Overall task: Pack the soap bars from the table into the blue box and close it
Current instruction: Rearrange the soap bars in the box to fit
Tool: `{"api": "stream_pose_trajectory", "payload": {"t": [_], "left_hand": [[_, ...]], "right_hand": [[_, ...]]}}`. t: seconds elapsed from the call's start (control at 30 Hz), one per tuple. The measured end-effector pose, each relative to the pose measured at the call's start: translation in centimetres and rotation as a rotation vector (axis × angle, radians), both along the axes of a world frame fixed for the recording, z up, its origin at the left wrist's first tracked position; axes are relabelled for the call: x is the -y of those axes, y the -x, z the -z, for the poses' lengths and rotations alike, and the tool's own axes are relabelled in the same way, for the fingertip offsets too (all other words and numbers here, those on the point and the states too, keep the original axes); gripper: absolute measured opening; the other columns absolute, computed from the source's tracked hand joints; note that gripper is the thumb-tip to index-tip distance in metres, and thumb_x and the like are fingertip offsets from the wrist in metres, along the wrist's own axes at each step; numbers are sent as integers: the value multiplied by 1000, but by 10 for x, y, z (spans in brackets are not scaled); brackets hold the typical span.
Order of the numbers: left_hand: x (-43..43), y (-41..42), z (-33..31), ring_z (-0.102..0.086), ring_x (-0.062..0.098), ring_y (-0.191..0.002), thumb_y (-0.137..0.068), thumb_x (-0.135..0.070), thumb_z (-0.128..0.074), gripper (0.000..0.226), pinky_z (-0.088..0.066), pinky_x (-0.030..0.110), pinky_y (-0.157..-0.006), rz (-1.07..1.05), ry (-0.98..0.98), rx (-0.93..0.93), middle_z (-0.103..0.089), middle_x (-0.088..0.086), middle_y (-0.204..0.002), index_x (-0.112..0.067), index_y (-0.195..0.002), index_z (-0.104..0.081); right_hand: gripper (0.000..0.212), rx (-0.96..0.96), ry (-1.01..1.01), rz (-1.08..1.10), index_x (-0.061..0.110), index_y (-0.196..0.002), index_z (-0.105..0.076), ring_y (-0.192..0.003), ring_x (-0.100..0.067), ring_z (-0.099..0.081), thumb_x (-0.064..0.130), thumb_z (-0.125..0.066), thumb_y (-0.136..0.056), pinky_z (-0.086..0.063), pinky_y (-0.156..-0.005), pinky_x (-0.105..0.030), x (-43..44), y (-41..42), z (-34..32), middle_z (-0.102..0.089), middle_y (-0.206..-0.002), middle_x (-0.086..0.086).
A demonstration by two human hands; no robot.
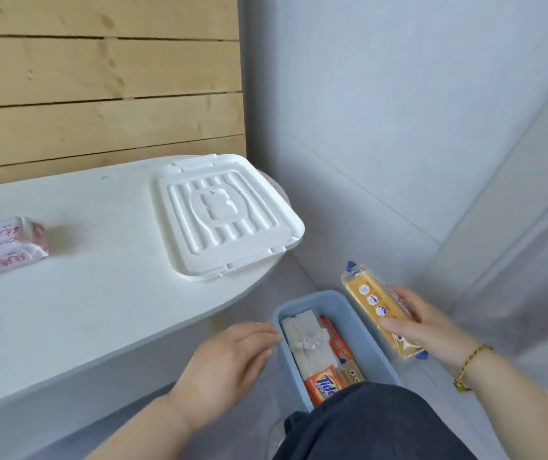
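table (83, 293): white; one pink soap pack (4, 247) lies far left, unpacked.
lid (226, 217): off, on the table's right end; closing not yet done.
blue box (352, 313): near right, open, several bars inside.
left hand (229, 363): fingers loosely straight at the box's left rim, holding nothing.
right hand (432, 327): fingers wrapped round a yellow soap bar (379, 313), just right of the box.

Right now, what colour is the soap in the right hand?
The soap bar is yellow-orange with blue wrapper ends; head view.

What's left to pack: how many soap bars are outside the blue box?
2: a pink pack at the left of the table, and a yellow bar in the right hand. More may lie beyond the left edge.
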State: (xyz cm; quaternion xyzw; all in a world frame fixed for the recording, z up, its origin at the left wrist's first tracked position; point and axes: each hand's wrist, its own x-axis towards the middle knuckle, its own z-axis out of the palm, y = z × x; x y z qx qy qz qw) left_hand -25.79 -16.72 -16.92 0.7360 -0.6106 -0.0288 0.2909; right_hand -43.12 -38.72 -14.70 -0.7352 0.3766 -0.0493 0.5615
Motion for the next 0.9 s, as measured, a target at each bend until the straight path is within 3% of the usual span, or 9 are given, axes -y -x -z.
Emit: {"api": "stream_pose_trajectory", "payload": {"t": [0.07,0.13,0.27,0.37,0.43,0.53,0.63,0.77,0.9], "left_hand": [[22,3,26,-65,8,-94,-86,-19,-52,21,-49,16,-76,-5,-136,-32,-70,-5,-105,-20,-101,-67],[41,3,54,-49,7,-119,-94,-24,-42,30,-35,16,-96,2,-268,-73,-53,-9,-132,-24,-122,-53],[71,0,97,-20,10,-139,-96,-31,-32,42,-15,23,-112,8,-532,-18,-21,-8,-152,-28,-138,-29],[84,-8,118,-1,15,-143,-97,-32,-30,50,-2,30,-115,-10,-664,35,-1,-2,-156,-28,-143,-13],[89,-14,129,7,15,-142,-97,-34,-29,53,4,31,-115,-5,-728,65,7,-1,-156,-28,-143,-5],[98,-19,145,13,15,-141,-97,-37,-26,55,7,31,-114,35,-842,63,13,-1,-155,-27,-143,3],[106,-21,155,16,15,-140,-97,-36,-25,56,8,32,-114,52,-913,46,16,-1,-154,-26,-143,5],[114,-23,163,21,15,-139,-97,-38,-25,56,8,33,-114,65,-945,21,19,-1,-153,-26,-143,4],[114,-22,171,25,14,-137,-96,-40,-25,57,3,35,-115,56,-943,-30,21,-3,-153,-28,-143,4]], "right_hand": [[41,-25,-74,84,27,-115,-42,-81,-10,-60,13,-63,-82,-49,-57,-18,8,3,37,-59,-96,6],[39,-60,-152,146,24,-114,-41,-77,-10,-60,13,-61,-83,-50,-51,-16,13,-1,69,-58,-92,5],[33,-126,-267,210,21,-112,-42,-85,-17,-60,22,-60,-85,-49,-60,-22,19,-15,119,-59,-98,-2],[33,-152,-308,240,21,-117,-42,-78,-13,-59,25,-56,-87,-47,-57,-19,24,-28,144,-58,-93,0],[35,-154,-313,256,17,-123,-44,-78,-14,-58,23,-53,-89,-49,-65,-22,29,-38,156,-59,-91,0],[44,-184,-294,261,12,-131,-42,-94,-21,-56,21,-53,-90,-46,-83,-30,39,-52,174,-59,-115,-11],[48,-221,-264,216,15,-135,-38,-98,-19,-54,26,-52,-90,-43,-80,-25,47,-64,186,-55,-128,-11],[53,-305,-226,125,19,-140,-29,-118,-24,-50,31,-47,-91,-38,-85,-24,56,-76,204,-47,-137,-9],[55,-421,-174,-1,20,-143,-21,-124,-26,-46,35,-40,-93,-37,-99,-29,66,-80,213,-44,-140,-10]]}}
